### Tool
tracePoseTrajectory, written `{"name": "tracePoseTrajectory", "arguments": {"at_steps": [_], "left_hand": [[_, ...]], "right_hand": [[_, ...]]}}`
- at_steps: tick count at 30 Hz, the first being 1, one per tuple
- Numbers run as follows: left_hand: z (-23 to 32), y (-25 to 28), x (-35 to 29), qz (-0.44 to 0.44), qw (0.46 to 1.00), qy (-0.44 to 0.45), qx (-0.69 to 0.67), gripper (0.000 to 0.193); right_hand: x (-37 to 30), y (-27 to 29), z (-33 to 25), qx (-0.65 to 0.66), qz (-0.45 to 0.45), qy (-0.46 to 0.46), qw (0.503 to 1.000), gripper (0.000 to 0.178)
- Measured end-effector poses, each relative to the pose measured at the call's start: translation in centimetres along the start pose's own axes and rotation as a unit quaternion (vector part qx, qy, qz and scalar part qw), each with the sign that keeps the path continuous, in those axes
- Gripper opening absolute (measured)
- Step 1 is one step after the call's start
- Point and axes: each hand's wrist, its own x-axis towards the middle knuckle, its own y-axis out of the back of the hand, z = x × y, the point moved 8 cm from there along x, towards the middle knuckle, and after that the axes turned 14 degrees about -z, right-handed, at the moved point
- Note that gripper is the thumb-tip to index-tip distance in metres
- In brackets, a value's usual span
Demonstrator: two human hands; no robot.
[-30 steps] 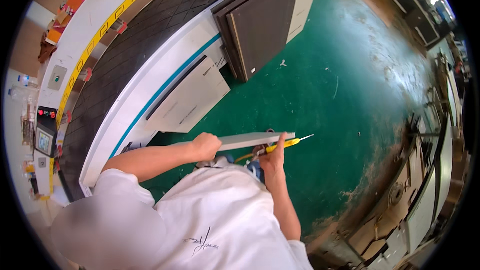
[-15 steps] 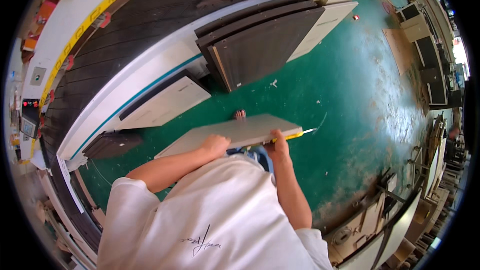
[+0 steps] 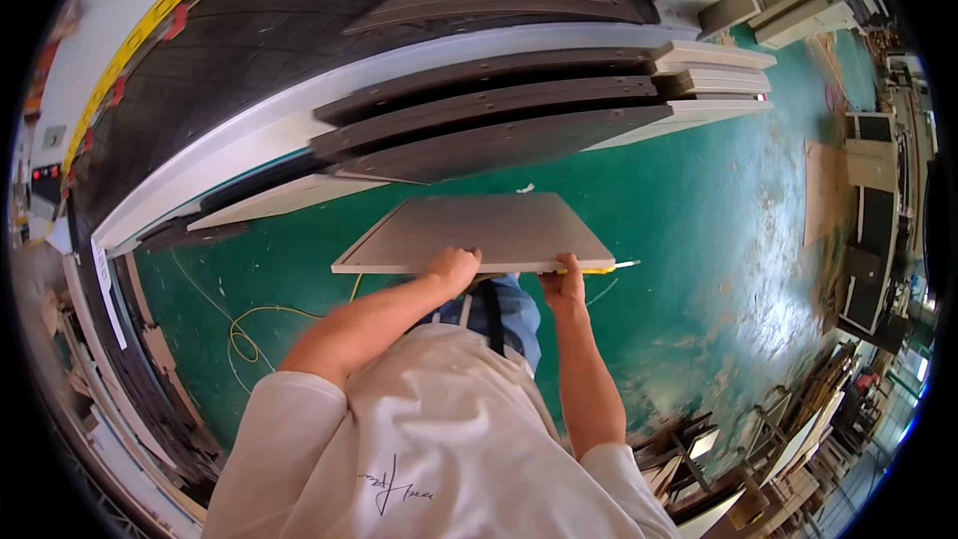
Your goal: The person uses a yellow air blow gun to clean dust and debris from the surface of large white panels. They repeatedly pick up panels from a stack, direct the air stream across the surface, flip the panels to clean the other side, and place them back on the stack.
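Note:
A flat grey-beige board (image 3: 479, 227) with a pale edge is held in front of my waist, its broad face turned up. My left hand (image 3: 454, 268) is closed over its near edge, left of the middle. Close to the right corner, my right hand (image 3: 565, 282) grips the same edge, thumb on top. From under that corner sticks a yellow tool (image 3: 602, 270) with a thin pale tip, beside my right fingers; its kind I cannot make out. Fingers below the board are hidden.
Ahead, dark brown panels (image 3: 499, 145) and pale boards (image 3: 714, 112) lean in a stack against a white-edged bench (image 3: 239, 120). A thin yellow hose (image 3: 236, 331) curls over the green floor (image 3: 689, 230). Frames and wood pieces (image 3: 699, 444) lie at lower right.
The board has swung so its near edge runs level and more of its face shows. The leaning stack appears nearer, and the yellow hose has come into sight. Both hands keep their grip.

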Motion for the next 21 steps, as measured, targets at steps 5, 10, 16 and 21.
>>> {"name": "tracePoseTrajectory", "arguments": {"at_steps": [5,10,16,21], "left_hand": [[0.9,2.2,6.5,-0.024,0.998,0.054,0.009,0.034],[-0.2,3.4,11.9,-0.067,0.992,0.108,-0.008,0.027],[-1.9,3.2,15.9,-0.056,0.991,0.125,0.004,0.029],[-3.2,4.9,17.6,-0.080,0.983,0.159,-0.033,0.032]], "right_hand": [[7.4,0.6,-5.3,0.002,0.006,-0.028,1.000,0.055],[12.2,-0.8,-8.8,-0.019,0.011,-0.050,0.999,0.058],[16.9,-0.8,-10.0,-0.012,0.008,-0.069,0.998,0.056],[19.8,-0.4,-9.4,0.000,0.035,-0.089,0.995,0.049]]}}
